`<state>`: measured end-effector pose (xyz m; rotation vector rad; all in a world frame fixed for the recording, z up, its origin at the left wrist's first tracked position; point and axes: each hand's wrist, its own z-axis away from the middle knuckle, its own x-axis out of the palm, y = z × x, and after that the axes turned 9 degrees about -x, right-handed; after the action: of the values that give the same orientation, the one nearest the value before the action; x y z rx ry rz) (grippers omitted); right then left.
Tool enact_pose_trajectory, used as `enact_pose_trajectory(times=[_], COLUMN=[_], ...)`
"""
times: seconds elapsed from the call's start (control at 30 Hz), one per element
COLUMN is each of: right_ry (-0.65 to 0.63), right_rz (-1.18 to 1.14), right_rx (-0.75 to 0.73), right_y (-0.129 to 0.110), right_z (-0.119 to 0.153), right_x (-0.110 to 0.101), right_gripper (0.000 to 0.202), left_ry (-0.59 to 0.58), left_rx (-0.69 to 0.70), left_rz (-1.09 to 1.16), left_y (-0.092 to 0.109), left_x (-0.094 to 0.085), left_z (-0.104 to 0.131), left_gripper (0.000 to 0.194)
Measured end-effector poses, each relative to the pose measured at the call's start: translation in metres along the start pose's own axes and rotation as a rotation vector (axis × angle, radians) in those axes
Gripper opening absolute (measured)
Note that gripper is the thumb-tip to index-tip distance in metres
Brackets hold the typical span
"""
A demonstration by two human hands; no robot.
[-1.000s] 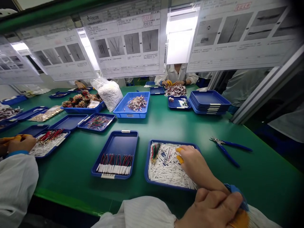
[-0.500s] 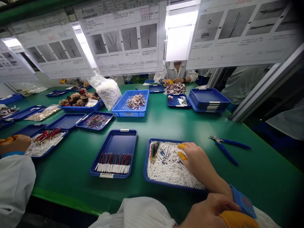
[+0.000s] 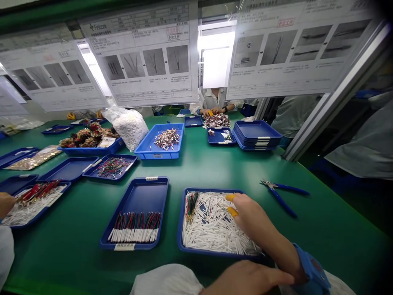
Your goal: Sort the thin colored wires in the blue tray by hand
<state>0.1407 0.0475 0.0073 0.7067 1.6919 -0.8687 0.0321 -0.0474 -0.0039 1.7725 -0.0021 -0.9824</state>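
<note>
My right hand (image 3: 247, 209) rests over a blue tray (image 3: 180, 239) full of short white tubes (image 3: 208, 235). Two fingertips in yellow cots are apart and touch the tubes. A blue wristband (image 3: 311, 268) circles that wrist. My left hand (image 3: 242, 278) reaches across at the bottom edge, one finger stretched out against the right wrist by the band; its other fingers are hidden. Inside the tube tray, at its upper left, lies a small bundle of dark red, green and black wires (image 3: 192, 205). A second blue tray (image 3: 138, 196) holds a row of white-ended wires (image 3: 135, 227).
Blue-handled cutters (image 3: 281, 196) lie spread at right. Behind are stacked trays (image 3: 258, 131), a blue bin (image 3: 181, 141) of wire pieces and a bag (image 3: 130, 129) of white bits. A co-worker's hand (image 3: 4, 205) is at far left; another person (image 3: 215, 102) sits opposite. Instruction sheets (image 3: 138, 90) hang overhead.
The view has shifted, so the table things appear further left and lower. My left hand has drawn slightly back from the wristband, a finger now stretched. My right hand stays over the tubes.
</note>
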Motion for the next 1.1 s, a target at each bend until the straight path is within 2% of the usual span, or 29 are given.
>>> enact_pose_trajectory(times=[0.1,0.13,0.23,0.4,0.53,0.63,0.7,0.87,0.93,1.03,1.1], right_ry=[-0.037,-0.046,-0.054,0.002,0.1,0.141,0.151,0.207,0.222,0.254,0.308], right_rz=[0.004,0.01,0.006,-0.153,-0.311,-0.393,-0.425,-0.454,-0.459,-0.454,-0.457], right_rx=[0.021,0.033,0.059,0.051,-0.007,-0.055,-0.11,-0.237,-0.271,-0.303,-0.264], right_y=[0.003,0.003,0.002,0.004,0.004,0.001,-0.003,-0.013,-0.016,-0.017,-0.016], right_z=[-0.001,-0.001,-0.002,0.001,0.006,0.008,0.01,0.014,0.016,0.017,0.018], right_x=[0.005,0.008,0.013,0.011,0.005,0.003,0.004,0.006,0.008,0.012,0.014], right_gripper=[0.027,0.026,0.026,0.029,0.034,0.032,0.031,0.029,0.027,0.027,0.028], left_ry=[0.054,0.062,0.082,0.154,0.405,0.55,0.558,0.479,0.429,0.344,0.348], left_rx=[-0.067,-0.13,-0.286,-0.23,-0.206,-0.308,-0.389,-0.482,-0.538,-0.594,-0.599], left_rz=[-0.34,-0.437,-0.573,-0.385,-0.23,-0.22,-0.232,-0.173,-0.04,0.262,0.392], left_y=[-0.006,-0.009,-0.019,-0.029,-0.031,-0.033,-0.035,-0.033,-0.032,-0.032,-0.032], left_x=[-0.029,-0.035,-0.041,-0.037,-0.047,-0.056,-0.059,-0.061,-0.061,-0.062,-0.063], left_z=[0.003,0.003,0.002,-0.003,0.003,0.007,0.007,0.005,0.004,0.003,0.002], left_gripper=[0.019,0.014,0.006,0.013,0.021,0.018,0.018,0.03,0.034,0.03,0.026])
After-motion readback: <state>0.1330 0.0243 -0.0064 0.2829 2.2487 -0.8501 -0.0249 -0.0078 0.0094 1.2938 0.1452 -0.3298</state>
